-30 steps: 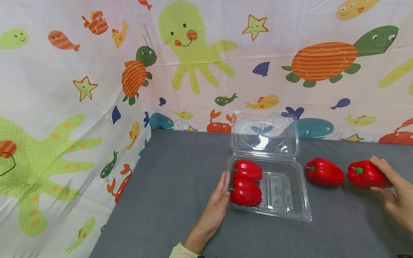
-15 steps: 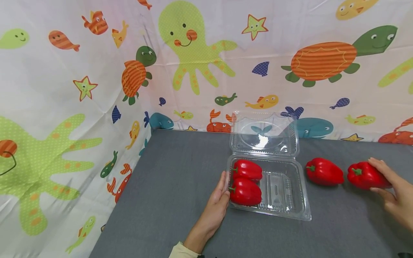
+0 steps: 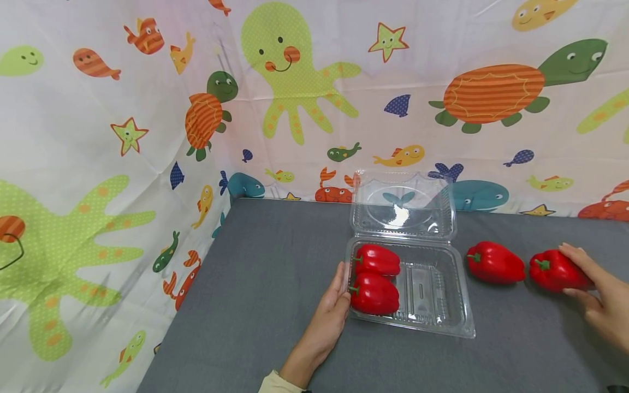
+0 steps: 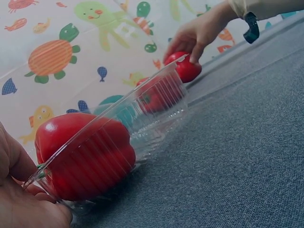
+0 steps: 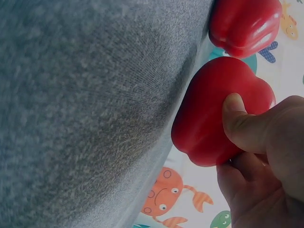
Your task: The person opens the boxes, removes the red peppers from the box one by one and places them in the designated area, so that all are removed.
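A clear plastic clamshell container point(image 3: 437, 322) lies with its lid point(image 3: 403, 204) raised at the back. Two red bell peppers point(image 3: 377, 259) sit side by side in its left half, stems pointing left. My left hand point(image 3: 326, 316) pinches the container's left rim, thumb on the near side; the left wrist view shows the nearer pepper point(image 4: 90, 156) just behind that rim. At the far right, my right hand point(image 3: 601, 303) grips another red bell pepper point(image 3: 557, 270) between thumb and fingers. In the right wrist view the thumb presses on this pepper's point(image 5: 204, 118) rounded end.
One more red bell pepper point(image 3: 493, 263) lies on the grey cloth-covered table point(image 3: 255, 273), between the container and my right hand. A white curtain point(image 3: 314, 125) printed with sea animals stands along the back and left sides.
The pepper in my right hand has dropped slightly toward the table, and the hand with it. My left hand stays at the container's rim.
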